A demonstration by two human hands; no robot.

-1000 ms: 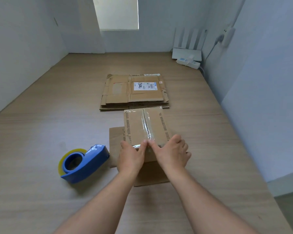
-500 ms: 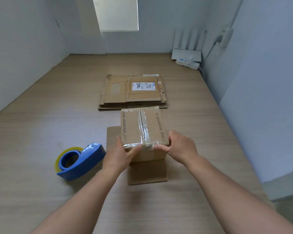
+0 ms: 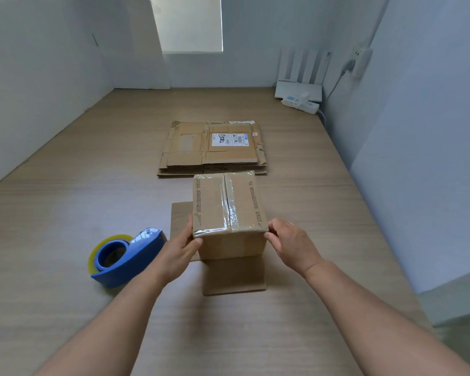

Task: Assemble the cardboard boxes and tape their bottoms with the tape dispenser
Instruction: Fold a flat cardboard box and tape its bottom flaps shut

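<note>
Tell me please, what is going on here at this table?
A person grips a small cardboard box with both hands, the left hand at its near left edge and the right hand at its near right edge. The box stands bottom up, with clear tape already over the seam. The blue tape dispenser lies on the table to the left, untouched. A stack of flat boxes waits behind.

Centre: box (image 3: 228, 213) between both hands; dispenser (image 3: 125, 256) lower left; flat cardboard (image 3: 212, 147) behind, apparently stacked.
</note>
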